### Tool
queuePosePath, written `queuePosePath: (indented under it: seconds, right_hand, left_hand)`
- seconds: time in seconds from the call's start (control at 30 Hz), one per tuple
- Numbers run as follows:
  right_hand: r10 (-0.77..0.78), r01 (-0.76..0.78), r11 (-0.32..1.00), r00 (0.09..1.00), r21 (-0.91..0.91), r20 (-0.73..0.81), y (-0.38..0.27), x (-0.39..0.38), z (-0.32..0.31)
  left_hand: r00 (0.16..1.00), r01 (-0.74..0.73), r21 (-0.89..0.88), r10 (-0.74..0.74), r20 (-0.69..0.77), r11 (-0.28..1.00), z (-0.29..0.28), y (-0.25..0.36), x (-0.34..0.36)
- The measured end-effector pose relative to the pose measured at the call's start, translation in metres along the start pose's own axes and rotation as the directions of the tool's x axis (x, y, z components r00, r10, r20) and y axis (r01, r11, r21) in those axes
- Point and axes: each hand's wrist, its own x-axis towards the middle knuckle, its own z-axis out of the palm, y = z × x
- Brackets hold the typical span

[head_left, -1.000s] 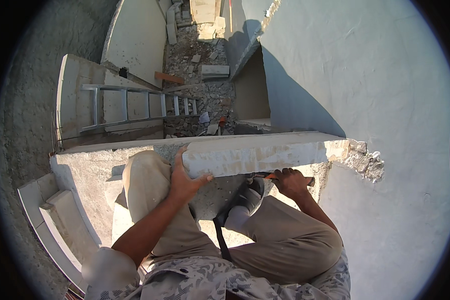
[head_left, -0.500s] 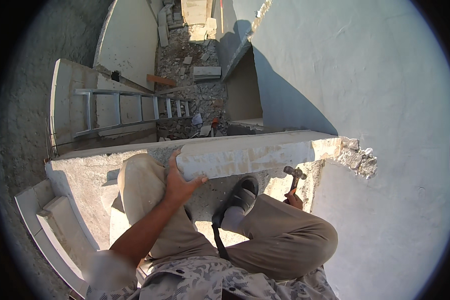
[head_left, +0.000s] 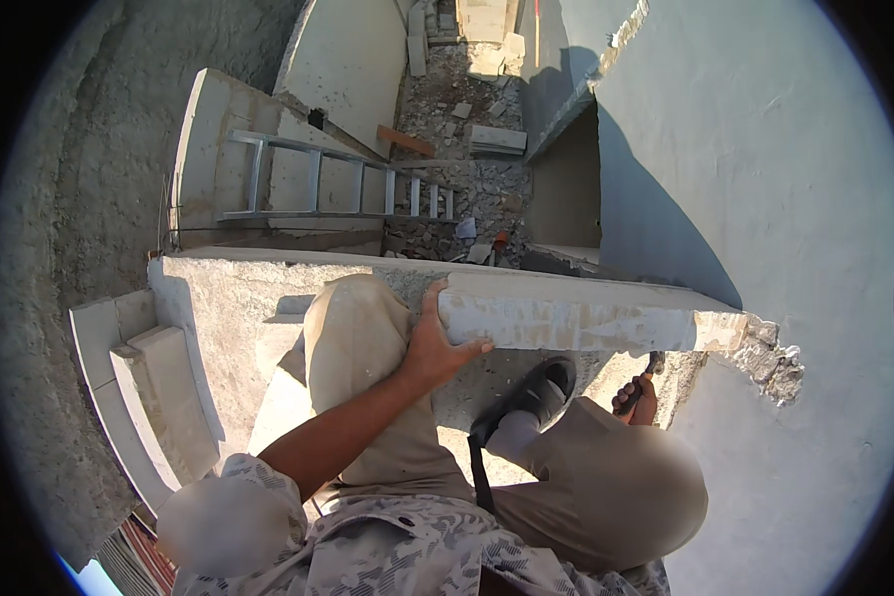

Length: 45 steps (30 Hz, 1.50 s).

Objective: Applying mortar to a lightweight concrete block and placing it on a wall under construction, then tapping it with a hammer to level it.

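Left hand [head_left: 435,348]: you grip the left end of a long masonry block [head_left: 576,316], your thumb spread along its near face and your other fingers up at its top edge.
Right hand [head_left: 640,399]: you grasp a hammer [head_left: 648,377] by its dark handle, just below the right part of the block; the head shows only in part, and whether it touches the block cannot be told.
Masonry block: it lies crosswise in front of you, its near face patchy with white coating, its right end running into a ragged broken lump [head_left: 773,363].
Sandal [head_left: 543,392]: dark, on your right foot, below the block.
Slabs [head_left: 174,397]: pale, one upon another, to your left.
Ladder [head_left: 314,179]: metal, beyond the block on the left, in front of pale panels.
Rubble [head_left: 482,189]: strewn along the passage farther off, with a reddish-brown board [head_left: 405,139] and a pale block [head_left: 499,140] among it.
Wall [head_left: 785,248]: pale blue, to your right, partly in shadow, with a dark opening [head_left: 566,189].
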Motion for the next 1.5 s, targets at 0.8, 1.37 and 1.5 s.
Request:
queuePosePath:
  seconds: [0.8, 1.37, 1.5]
  right_hand:
    - [-0.316, 0.196, 0.761, 0.944, -0.618, -0.090, 0.006, -0.002, -0.031]
    - [-0.204, 0.123, -0.704, 0.909, -0.700, 0.364, -0.064, -0.060, 0.032]
    - [-0.183, 0.140, -0.807, 0.864, -0.574, 0.469, -0.096, -0.050, 0.032]
  left_hand:
    - [0.998, -0.066, 0.038, 0.066, -0.009, 0.997, -0.004, 0.001, 0.000]
    - [0.999, -0.042, -0.055, 0.043, 0.016, 0.998, -0.002, -0.002, 0.003]
    - [0.997, -0.062, -0.089, 0.065, 0.028, 0.994, 0.001, -0.001, 0.004]
